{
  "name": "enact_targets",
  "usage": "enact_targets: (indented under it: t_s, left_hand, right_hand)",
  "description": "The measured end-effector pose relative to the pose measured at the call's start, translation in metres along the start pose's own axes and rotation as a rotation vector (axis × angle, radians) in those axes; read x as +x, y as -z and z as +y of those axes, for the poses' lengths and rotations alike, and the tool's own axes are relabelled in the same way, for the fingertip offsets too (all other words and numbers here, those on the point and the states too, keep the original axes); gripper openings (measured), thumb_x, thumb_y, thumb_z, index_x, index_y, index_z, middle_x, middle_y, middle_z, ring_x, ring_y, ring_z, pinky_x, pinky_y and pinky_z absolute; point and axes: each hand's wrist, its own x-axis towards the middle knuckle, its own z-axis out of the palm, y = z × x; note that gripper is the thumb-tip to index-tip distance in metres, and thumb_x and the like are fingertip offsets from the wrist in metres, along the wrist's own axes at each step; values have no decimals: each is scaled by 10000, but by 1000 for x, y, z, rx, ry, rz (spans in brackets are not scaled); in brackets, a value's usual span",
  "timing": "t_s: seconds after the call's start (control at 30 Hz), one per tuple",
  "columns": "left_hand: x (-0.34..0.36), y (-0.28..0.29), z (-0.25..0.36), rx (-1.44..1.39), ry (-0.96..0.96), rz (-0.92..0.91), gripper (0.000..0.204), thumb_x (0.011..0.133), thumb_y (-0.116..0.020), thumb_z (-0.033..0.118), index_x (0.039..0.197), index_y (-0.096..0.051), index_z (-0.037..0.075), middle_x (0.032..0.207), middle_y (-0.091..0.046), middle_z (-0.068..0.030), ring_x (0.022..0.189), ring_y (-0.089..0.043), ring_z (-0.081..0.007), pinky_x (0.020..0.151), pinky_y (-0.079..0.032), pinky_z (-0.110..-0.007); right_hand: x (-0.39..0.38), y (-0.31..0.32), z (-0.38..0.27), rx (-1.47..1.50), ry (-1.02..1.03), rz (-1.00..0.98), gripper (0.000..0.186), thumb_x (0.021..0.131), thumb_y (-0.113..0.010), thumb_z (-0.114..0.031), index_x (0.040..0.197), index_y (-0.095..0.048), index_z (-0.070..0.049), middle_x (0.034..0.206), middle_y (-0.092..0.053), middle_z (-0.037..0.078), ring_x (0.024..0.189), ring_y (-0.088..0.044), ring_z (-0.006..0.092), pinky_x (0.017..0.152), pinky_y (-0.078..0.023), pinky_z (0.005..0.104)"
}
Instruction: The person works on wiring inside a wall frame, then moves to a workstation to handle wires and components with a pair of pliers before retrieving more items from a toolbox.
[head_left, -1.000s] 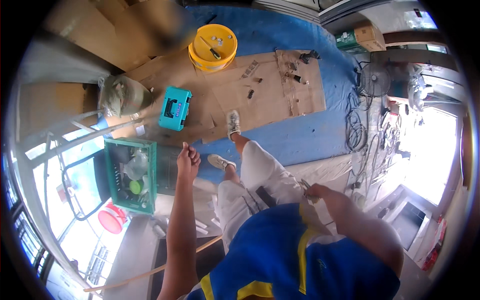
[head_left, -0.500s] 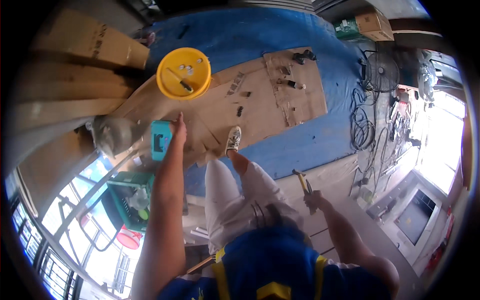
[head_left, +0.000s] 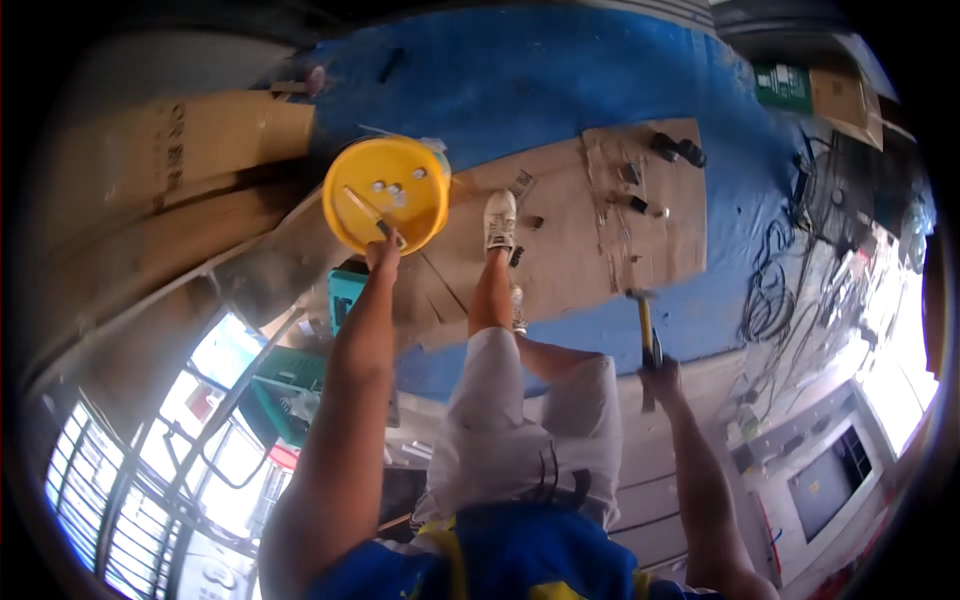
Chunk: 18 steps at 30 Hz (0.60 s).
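My left hand (head_left: pixel 382 256) reaches the near side of a round yellow bucket (head_left: pixel 436 205), right by the dark handle of a slim tool (head_left: pixel 366 208) lying in it. Its fingers overlap that handle, and I cannot tell whether they close round it. Several small white pieces (head_left: pixel 394 188) lie beside the tool. Off to the right, my right hand (head_left: pixel 659 380) is closed round a hammer (head_left: pixel 645 322), head pointing away from me. A second, dark tool seems to sit in the same grip; its kind is unclear.
A teal case (head_left: pixel 345 298) stands just left of my left forearm. Flat cardboard (head_left: pixel 560 250) covers part of the blue floor sheet (head_left: pixel 540 70), with dark small items at its far right. Large cardboard boxes (head_left: pixel 220 150) line the left. Coiled cable (head_left: pixel 768 300) lies right.
My left hand has moved from beside the teal case to the bucket and the tool's handle. One foot has stepped forward on the cardboard. The hammer stays in my right hand.
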Motion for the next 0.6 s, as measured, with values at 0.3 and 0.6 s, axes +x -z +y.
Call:
enact_targets:
  t_s: [0.3,0.6]
  left_hand:
    - [60,24,-51,447,-319,-78,394,944,-498,413,988,-703,79,875,-685,-233,854,-651,-430,746,-500,-483]
    - [-69,52,-48,523,-547,54,247,927,-550,117,1150,-582,16,943,-647,-129,885,-612,-237,821,-485,-381]
  right_hand:
    - [227,1,-125,-213,95,108,374,691,-719,-312,1002,-659,-113,878,-696,167,842,-678,366,729,-527,478]
    - [502,-30,-130,-268,364,395,422,759,-737,-309,1134,-640,-140,1107,-661,124,1042,-627,337,874,-517,445]
